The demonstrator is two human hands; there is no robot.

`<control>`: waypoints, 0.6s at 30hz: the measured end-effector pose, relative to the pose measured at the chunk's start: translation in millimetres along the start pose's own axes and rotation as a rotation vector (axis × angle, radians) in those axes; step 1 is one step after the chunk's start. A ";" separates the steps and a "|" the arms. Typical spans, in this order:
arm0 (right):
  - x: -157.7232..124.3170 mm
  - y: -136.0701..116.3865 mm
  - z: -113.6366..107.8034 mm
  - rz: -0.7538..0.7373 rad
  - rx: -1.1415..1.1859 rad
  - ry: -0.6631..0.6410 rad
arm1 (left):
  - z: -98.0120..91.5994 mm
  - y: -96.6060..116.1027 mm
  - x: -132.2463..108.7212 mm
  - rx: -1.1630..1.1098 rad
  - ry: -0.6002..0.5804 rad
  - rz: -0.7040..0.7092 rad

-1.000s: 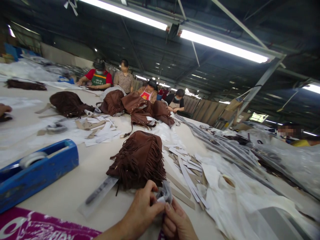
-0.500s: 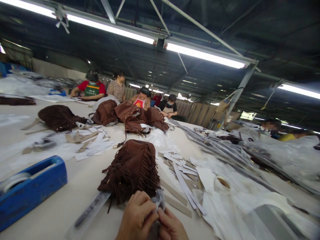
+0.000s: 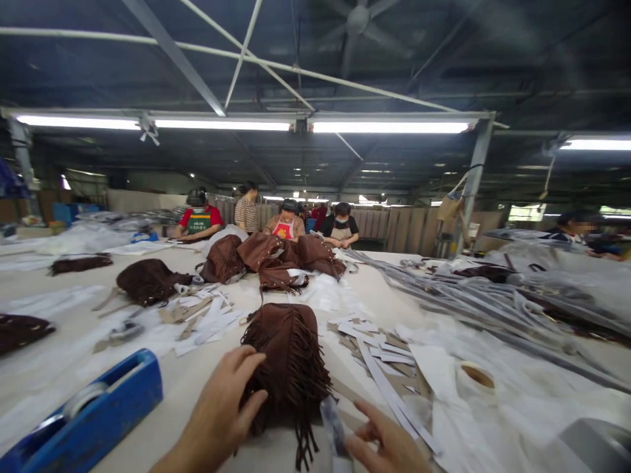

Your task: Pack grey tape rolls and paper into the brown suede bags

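Note:
A brown fringed bag point(image 3: 290, 348) lies on the table right in front of me, its fringe hanging toward me. At the bag's left side, my left hand point(image 3: 221, 394) is open, thumb and fingers spread, with the fingertips at or touching the fringe. A strip wrapped in clear plastic point(image 3: 334, 417) runs out from the bag's right near corner. My right hand point(image 3: 387, 437) is beside that strip, fingers apart and partly curled; its fingertips are close to the plastic, and whether they touch it I cannot tell.
A blue tape dispenser point(image 3: 113, 401) stands at left. Paper and card strips point(image 3: 379, 355) lie right of the bag, near a tape roll point(image 3: 476, 378) on white sheets. More brown bags point(image 3: 271, 256) are piled farther back. Several people sit or stand beyond the table.
My hands were together at the plastic-wrapped strip and have parted. The left moved up to the bag's left side, the right moved rightward. The bag has turned slightly, and the view has levelled.

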State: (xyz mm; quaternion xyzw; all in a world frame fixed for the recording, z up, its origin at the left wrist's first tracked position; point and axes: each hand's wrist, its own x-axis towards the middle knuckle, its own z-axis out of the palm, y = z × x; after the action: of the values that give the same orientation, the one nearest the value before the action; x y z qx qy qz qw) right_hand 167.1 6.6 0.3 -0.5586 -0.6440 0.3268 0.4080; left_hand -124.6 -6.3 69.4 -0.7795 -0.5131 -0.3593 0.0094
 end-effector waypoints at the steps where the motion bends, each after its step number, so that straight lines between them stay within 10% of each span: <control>1: 1.7 -5.2 0.0 -0.030 -0.093 0.034 | -8.8 -7.4 4.5 0.048 -0.040 -0.055; 6: 22.3 -50.9 27.2 -0.158 -0.376 -0.053 | -7.3 -29.4 27.0 0.034 -0.303 -0.152; 11: 76.8 -85.9 38.2 -0.248 -0.850 -0.193 | -11.0 -36.6 60.9 -0.132 -0.137 -0.216; 18: 146.0 -135.2 28.0 -0.391 -0.913 -0.033 | -7.7 -42.8 81.6 -0.275 0.038 -0.423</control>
State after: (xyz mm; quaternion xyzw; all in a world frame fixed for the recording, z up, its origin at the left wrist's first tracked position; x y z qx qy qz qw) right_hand 74.6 129.6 129.5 -0.5438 -0.8205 -0.0623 0.1649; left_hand -145.7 75.7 106.5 -0.6417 -0.6108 -0.4344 -0.1627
